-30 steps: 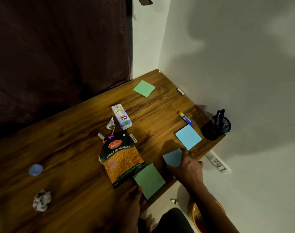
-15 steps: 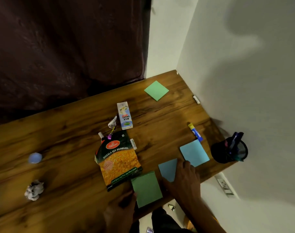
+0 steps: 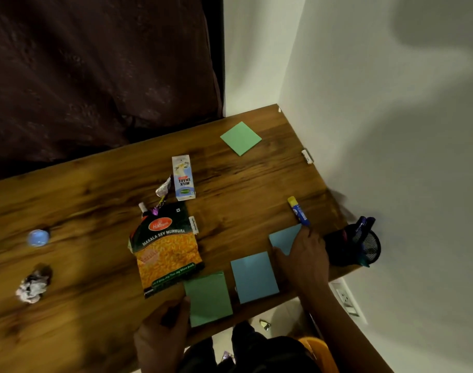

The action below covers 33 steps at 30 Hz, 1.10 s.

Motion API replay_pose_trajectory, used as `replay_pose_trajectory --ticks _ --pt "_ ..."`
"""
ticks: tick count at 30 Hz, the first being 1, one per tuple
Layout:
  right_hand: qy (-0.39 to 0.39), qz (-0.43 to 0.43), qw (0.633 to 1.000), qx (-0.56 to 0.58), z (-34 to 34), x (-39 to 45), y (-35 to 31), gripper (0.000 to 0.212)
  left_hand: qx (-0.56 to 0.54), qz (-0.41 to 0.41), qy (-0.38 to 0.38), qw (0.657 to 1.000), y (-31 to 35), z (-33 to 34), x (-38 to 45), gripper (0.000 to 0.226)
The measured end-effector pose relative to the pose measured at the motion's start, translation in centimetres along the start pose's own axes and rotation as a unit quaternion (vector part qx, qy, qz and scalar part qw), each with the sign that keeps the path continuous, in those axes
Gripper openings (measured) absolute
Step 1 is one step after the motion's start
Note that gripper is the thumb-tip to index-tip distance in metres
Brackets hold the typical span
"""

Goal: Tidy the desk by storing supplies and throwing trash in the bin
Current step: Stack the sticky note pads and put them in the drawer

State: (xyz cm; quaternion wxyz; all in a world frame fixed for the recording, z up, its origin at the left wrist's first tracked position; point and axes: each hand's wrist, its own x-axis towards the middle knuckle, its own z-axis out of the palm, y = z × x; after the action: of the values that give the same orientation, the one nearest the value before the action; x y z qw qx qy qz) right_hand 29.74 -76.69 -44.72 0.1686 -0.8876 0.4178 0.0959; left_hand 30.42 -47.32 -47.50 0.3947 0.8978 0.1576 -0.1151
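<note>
Change: the right hand (image 3: 304, 254) has moved off the nearer blue pad (image 3: 254, 277) onto the farther blue pad (image 3: 285, 236), towards the bench's right edge.
Right hand: fingers lie flat on that pad, gripping nothing.
Left hand (image 3: 160, 337): rests at the near edge, thumb touching the green pad (image 3: 207, 298); grip unclear.
Done: pens stand in the mesh holder (image 3: 364, 246) at the right edge.
Left: snack packet (image 3: 165, 251), milkshake carton (image 3: 183, 177), crumpled paper (image 3: 32, 286), glue stick (image 3: 298, 211), far green pad (image 3: 240, 138).
Progress: early, judging by the clutter.
</note>
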Motion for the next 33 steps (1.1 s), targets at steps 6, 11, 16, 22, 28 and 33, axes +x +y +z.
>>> replay_pose_trajectory --ticks 6,11,16,22,28,33 --pt "-0.012 0.000 1.000 -0.013 0.3 0.8 -0.1 0.090 -0.072 -0.003 -0.028 0.997 1.5 0.5 -1.2 0.005" --pt "-0.009 -0.008 0.999 -0.031 0.7 0.6 -0.3 0.091 -0.081 0.022 -0.032 0.996 1.7 -0.1 -1.5 0.008" --pt "-0.004 -0.005 1.000 0.001 0.2 0.6 -1.0 0.098 -0.054 0.039 -0.019 0.998 1.0 -1.9 -0.7 0.003" --pt "0.005 -0.016 1.000 0.020 -1.7 -1.8 -2.7 0.109 -0.091 0.020 -0.023 0.995 -0.2 -4.0 0.3 0.005" --pt "-0.063 -0.024 0.998 -0.003 0.9 -6.1 -4.9 0.111 -0.088 0.021 -0.030 0.995 -1.5 -5.1 1.7 0.012" --pt "-0.052 -0.019 0.998 -0.032 2.1 -7.6 -5.9 0.111 -0.092 0.044 -0.036 0.994 -2.1 -5.5 2.7 0.005"
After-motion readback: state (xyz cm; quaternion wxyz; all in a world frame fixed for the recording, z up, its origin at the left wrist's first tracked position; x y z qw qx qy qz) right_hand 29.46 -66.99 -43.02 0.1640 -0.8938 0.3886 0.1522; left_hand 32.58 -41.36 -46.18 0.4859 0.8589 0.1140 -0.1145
